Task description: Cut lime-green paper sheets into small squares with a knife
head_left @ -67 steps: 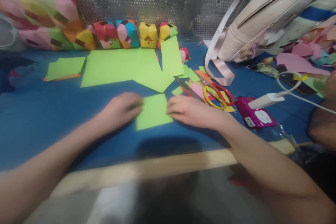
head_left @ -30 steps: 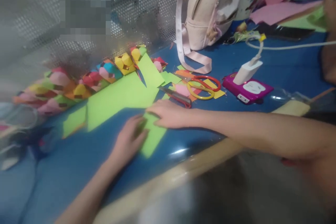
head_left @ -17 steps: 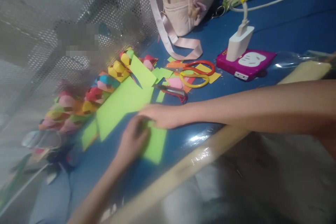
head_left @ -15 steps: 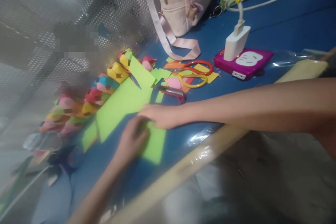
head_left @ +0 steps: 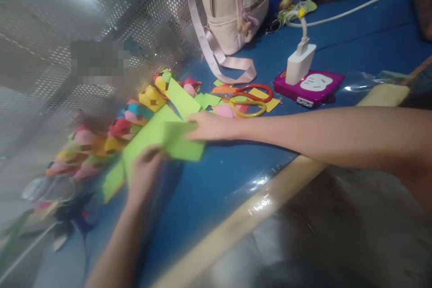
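A small green paper square [head_left: 180, 143] is lifted off the blue table [head_left: 236, 166], held between both hands. My left hand [head_left: 144, 175] grips its left edge with curled fingers. My right hand [head_left: 209, 126] pinches its upper right edge. Just behind the square lies a large green sheet [head_left: 145, 137] with a green strip [head_left: 182, 96] at its far end. A smaller green piece [head_left: 113, 180] lies to the left of my left hand.
A row of coloured folded paper pieces [head_left: 111, 132] lines the perforated metal wall [head_left: 50, 54]. Scissors [head_left: 248, 96], a magenta power strip with a white charger [head_left: 308, 83] and a pale backpack [head_left: 236, 4] lie beyond. A wooden edge [head_left: 256, 209] runs along the front.
The green square was flat on the table under both hands; now both hands have lifted it and carried it up and left. The view has swung left and tilted.
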Demonstrator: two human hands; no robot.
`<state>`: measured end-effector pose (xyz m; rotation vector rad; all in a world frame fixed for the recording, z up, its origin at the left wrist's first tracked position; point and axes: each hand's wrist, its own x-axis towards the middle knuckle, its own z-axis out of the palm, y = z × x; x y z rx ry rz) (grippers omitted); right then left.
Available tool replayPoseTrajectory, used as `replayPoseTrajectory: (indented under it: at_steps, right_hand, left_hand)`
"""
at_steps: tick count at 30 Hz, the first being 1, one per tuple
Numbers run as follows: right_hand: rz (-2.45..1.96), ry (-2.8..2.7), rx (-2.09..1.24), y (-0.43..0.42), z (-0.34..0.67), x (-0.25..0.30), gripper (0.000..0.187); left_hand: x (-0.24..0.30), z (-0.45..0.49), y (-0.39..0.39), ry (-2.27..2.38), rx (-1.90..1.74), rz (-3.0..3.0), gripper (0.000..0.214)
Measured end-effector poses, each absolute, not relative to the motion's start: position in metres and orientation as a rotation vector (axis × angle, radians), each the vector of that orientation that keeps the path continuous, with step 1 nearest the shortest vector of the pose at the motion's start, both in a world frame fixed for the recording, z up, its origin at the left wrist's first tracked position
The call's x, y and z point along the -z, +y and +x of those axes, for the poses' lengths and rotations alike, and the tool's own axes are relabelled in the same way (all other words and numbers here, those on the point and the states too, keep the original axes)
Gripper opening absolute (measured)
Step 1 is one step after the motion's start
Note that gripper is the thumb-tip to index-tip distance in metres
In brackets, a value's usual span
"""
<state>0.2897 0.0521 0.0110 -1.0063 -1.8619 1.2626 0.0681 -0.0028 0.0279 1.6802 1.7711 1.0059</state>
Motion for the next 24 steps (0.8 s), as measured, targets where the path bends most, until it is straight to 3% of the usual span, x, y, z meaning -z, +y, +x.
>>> replayPoseTrajectory:
  at_steps: [3, 10, 15, 20, 24]
  right_hand:
    - [-0.999, -1.724, -1.340, 0.057, 0.289, -0.009, 0.003]
    - [-0.872, -1.702, -1.444, 0.056, 0.290, -0.009, 0.015]
    - [-0.801, -1.473, -1.669, 0.058, 0.293, -0.013, 0.021]
    - [-0.847, -1.483, -1.588, 0.060, 0.297, -0.015, 0.030]
    - [-0.858, -1.433, -1.643, 0.061, 0.297, -0.018, 0.027]
  left_hand:
    - [-0.027, 0.081, -0.005, 1.682, -1.170, 1.397, 0.017]
    - [-0.023, 0.097, -0.010, 1.584, -1.064, 1.021, 0.020]
    - [-0.018, 0.100, -0.010, 1.552, -1.250, 0.939, 0.019]
    - [-0.009, 0.092, -0.009, 1.502, -1.196, 0.986, 0.016]
    - [0.000, 0.083, -0.008, 1.451, -1.260, 0.942, 0.019]
